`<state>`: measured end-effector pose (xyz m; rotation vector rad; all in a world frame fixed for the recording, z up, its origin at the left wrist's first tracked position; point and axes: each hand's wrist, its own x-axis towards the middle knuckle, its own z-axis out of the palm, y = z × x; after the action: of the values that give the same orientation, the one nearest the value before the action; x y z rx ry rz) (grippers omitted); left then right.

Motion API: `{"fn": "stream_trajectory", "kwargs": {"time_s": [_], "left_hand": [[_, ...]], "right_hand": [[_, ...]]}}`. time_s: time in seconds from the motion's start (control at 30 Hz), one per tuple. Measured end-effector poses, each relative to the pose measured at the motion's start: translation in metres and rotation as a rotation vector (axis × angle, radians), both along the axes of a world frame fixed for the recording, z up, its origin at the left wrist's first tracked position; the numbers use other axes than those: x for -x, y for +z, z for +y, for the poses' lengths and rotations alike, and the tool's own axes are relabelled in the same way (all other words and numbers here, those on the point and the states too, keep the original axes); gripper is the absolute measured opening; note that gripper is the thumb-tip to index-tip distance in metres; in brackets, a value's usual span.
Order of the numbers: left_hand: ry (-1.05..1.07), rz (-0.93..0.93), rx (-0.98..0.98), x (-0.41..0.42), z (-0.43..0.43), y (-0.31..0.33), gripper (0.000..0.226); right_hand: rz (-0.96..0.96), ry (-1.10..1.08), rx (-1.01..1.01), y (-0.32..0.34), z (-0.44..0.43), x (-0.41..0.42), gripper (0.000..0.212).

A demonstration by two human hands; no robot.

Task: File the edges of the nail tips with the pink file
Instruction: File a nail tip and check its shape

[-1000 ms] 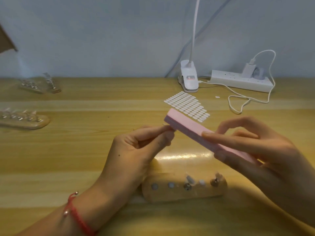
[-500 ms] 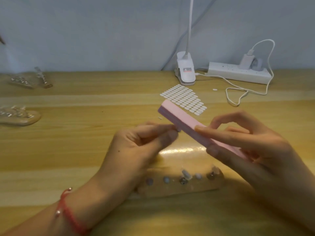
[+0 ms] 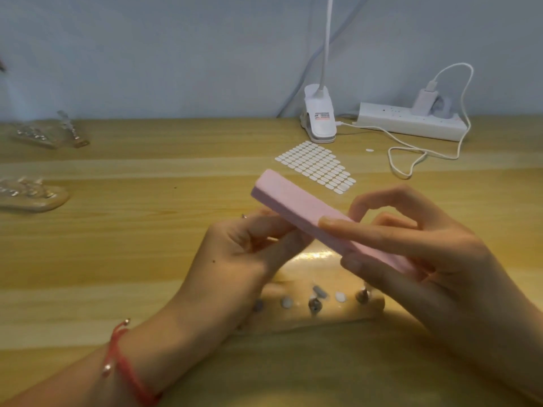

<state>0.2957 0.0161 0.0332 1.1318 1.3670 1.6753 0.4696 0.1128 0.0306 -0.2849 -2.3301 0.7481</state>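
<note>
So that its edge meets whatever the left hand (image 3: 241, 254) pinches, presumably a hidden nail tip, the right hand (image 3: 426, 259) grips the long pink foam file block (image 3: 296, 204) slanted above the wooden table (image 3: 117, 259).

1. The white lamp clamp (image 3: 319, 124) at the back of the table carries one small white label (image 3: 322, 116) on its upper face.
2. This label shows a red patch at its left side, with short dark lines of print beside it and under it.
3. The print is too small and too blurred; no letter, number or brand name can be read from it.
</note>
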Motion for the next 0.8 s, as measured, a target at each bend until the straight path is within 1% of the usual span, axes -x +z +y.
{"fn": "stream_trajectory", "kwargs": {"time_s": [0.07, 0.17, 0.27, 0.4, 0.47, 0.53, 0.6, 0.73, 0.8], "left_hand": [[0.011, -0.004, -0.007, 0.001, 0.000, 0.000, 0.014], [0.071, -0.009, 0.004, 0.005, -0.001, 0.000, 0.019], [0.011, 0.055, 0.036, -0.001, -0.002, 0.001, 0.021], [0.070, -0.001, -0.005, 0.004, -0.001, 0.000, 0.016], [0.005, 0.015, 0.020, -0.002, -0.002, 0.000, 0.015], [-0.018, -0.003, 0.027, -0.002, -0.002, -0.004, 0.017], [0.025, -0.064, 0.018, 0.005, 0.000, -0.007, 0.021], [-0.037, -0.075, 0.052, 0.007, 0.002, -0.008, 0.028], [-0.006, -0.064, 0.028, 0.009, 0.002, -0.008, 0.029]], "right_hand": [[-0.003, 0.005, -0.025, 0.001, 0.000, 0.000, 0.033], [0.007, -0.023, -0.022, 0.002, 0.000, -0.001, 0.034], [0.005, 0.025, -0.023, 0.003, -0.004, 0.000, 0.033], [-0.013, -0.030, -0.091, 0.005, -0.002, -0.001, 0.034], [-0.018, -0.005, -0.099, 0.005, -0.004, 0.000, 0.034], [-0.029, -0.004, -0.144, 0.005, -0.004, -0.001, 0.033], [-0.034, -0.029, -0.172, 0.005, -0.001, -0.004, 0.034], [-0.040, 0.008, -0.128, 0.004, -0.002, -0.002, 0.035], [-0.045, -0.003, -0.136, 0.004, -0.002, -0.001, 0.035]]}}
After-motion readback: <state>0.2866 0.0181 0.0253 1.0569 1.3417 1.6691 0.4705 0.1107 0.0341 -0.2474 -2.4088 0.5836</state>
